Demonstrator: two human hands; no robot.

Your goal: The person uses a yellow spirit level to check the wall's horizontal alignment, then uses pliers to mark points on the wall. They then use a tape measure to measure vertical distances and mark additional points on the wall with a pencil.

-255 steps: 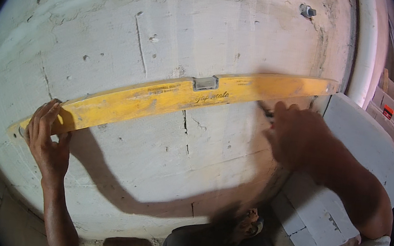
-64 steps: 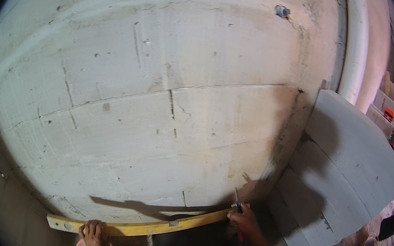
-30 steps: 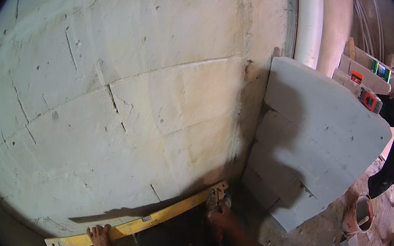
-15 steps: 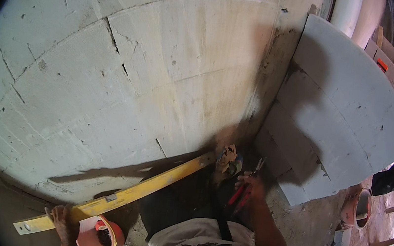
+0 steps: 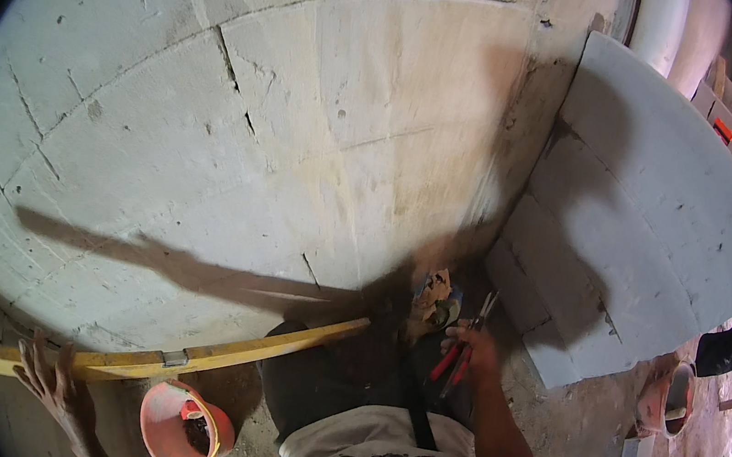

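Note:
A long yellow spirit level point(image 5: 229, 356) lies slantwise along the foot of the block wall, its right end near my dark-clothed legs. Fingers spread, my left hand point(image 5: 58, 387) rests against its left part without wrapping round it. My right hand point(image 5: 472, 346) is closed round red-handled pliers point(image 5: 451, 366), whose metal jaws point up and away from me. Just beyond that hand, by the wall's corner, is a torn brown paper-like bundle point(image 5: 433, 295); what it holds I cannot make out.
An orange-pink bucket point(image 5: 164, 428) with a red object inside stands beside my left forearm. The pale block wall point(image 5: 285, 144) meets a shorter grey block wall point(image 5: 647, 201) on the right. Another bucket point(image 5: 656, 396) lies at far right, near rubble.
The level has shifted left, its left end rising and its narrow edge now facing up. My left hand has moved left and its fingers have spread. My right hand still holds the pliers.

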